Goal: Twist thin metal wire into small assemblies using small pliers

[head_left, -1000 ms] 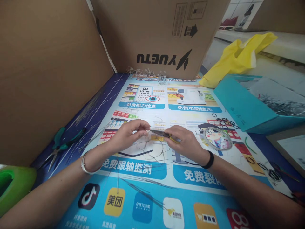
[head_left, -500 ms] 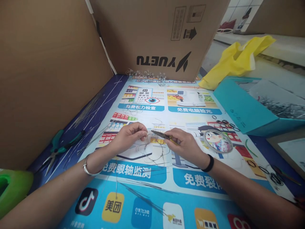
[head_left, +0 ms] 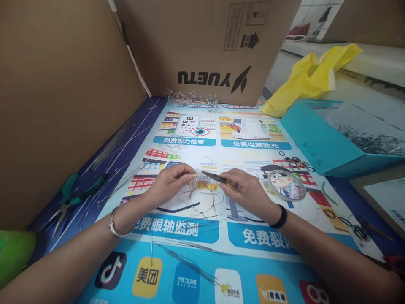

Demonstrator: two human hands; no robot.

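My left hand (head_left: 176, 182) pinches a thin wire piece between thumb and forefinger; its exact shape is too fine to make out. My right hand (head_left: 242, 189) is wrapped round a pair of pliers (head_left: 215, 176) with dark jaws and yellow-and-black handles. The jaw tips point left and are close to my left fingertips, at the wire. Below and between the hands, loops of thin wire (head_left: 202, 202) spread over the printed sheet (head_left: 209, 249). Several straight wires (head_left: 190, 264) lie nearer me.
Teal-handled pliers (head_left: 71, 196) lie at left. Cardboard panels (head_left: 202, 46) stand behind and left. A clear tape roll (head_left: 286, 185), black rings (head_left: 294, 162) and a teal box (head_left: 316, 139) of wire bits are at right, below a yellow cloth (head_left: 310, 84). A green object (head_left: 15, 253) sits front left.
The whole view has shifted slightly. My left fingers look straighter around the wire, and the plier tips remain close to them. Both hands keep their hold.
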